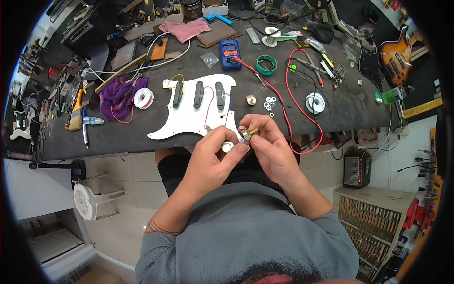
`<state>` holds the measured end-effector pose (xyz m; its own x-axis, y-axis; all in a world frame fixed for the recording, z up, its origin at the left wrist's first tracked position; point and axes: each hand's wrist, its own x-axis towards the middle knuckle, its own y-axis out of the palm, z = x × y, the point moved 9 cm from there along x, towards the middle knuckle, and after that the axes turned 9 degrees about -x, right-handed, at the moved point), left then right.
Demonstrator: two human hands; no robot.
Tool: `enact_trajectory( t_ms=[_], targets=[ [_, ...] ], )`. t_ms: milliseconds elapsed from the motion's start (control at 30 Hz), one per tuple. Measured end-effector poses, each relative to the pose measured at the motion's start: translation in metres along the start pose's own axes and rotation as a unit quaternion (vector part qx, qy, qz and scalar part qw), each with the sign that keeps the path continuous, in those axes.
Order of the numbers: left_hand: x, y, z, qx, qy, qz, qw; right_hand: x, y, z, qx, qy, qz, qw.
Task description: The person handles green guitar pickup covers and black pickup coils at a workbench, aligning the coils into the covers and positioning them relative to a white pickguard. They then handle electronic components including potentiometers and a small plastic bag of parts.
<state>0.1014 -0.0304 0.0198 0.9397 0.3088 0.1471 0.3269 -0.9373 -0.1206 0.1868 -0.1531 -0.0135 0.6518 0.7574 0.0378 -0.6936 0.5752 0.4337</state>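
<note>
Between the fingertips of my right hand (272, 154) is a potentiometer (245, 135) with a brass-coloured threaded shaft pointing right. My left hand (208, 158) is closed beside it, thumb and forefinger around a small white round piece (227, 146); its fingertips come close to the potentiometer, and I cannot tell if they touch it. Just beyond my hands lies a white guitar pickguard (189, 120) with three dark pickups (198, 95) in it. Red and yellow wires run from the pickups. The pickguard's near right end is partly hidden by my left hand.
Another potentiometer (250, 100) and several washers (269, 104) lie right of the pickguard. Beyond are a blue multimeter (230, 54) with a red lead (272, 85), green tape (266, 65) and a wire spool (144, 98). A purple cloth (118, 97) lies left. The bench's front edge runs past my wrists.
</note>
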Motion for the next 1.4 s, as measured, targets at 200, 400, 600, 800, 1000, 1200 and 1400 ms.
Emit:
enact_trajectory(
  t_ms=[200,400,600,800,1000,1200,1400],
  targets=[
    [-0.010,0.012,0.028,-0.271,-0.111,0.065,0.954,0.001,0.011,0.004,-0.087,-0.057,0.103,0.989],
    [-0.010,0.011,0.007,-0.048,-0.041,0.076,0.995,-0.004,0.001,0.028,-0.319,-0.100,0.049,0.941],
    [-0.011,0.015,-0.025,0.145,0.159,0.045,0.976,-0.006,-0.012,0.016,-0.397,-0.039,0.048,0.916],
    [-0.009,0.012,-0.020,0.089,0.119,0.054,0.987,-0.007,-0.004,0.019,-0.383,-0.031,0.102,0.918],
    [-0.009,0.008,-0.003,-0.021,-0.018,0.074,0.997,-0.009,0.006,0.038,-0.419,-0.135,0.110,0.891],
    [-0.010,0.011,0.008,-0.106,-0.083,0.062,0.989,-0.010,0.010,0.031,-0.308,-0.130,0.076,0.939],
    [-0.010,0.016,0.007,-0.107,-0.053,0.075,0.990,-0.008,-0.012,0.001,-0.125,-0.026,0.056,0.990]
  ],
)
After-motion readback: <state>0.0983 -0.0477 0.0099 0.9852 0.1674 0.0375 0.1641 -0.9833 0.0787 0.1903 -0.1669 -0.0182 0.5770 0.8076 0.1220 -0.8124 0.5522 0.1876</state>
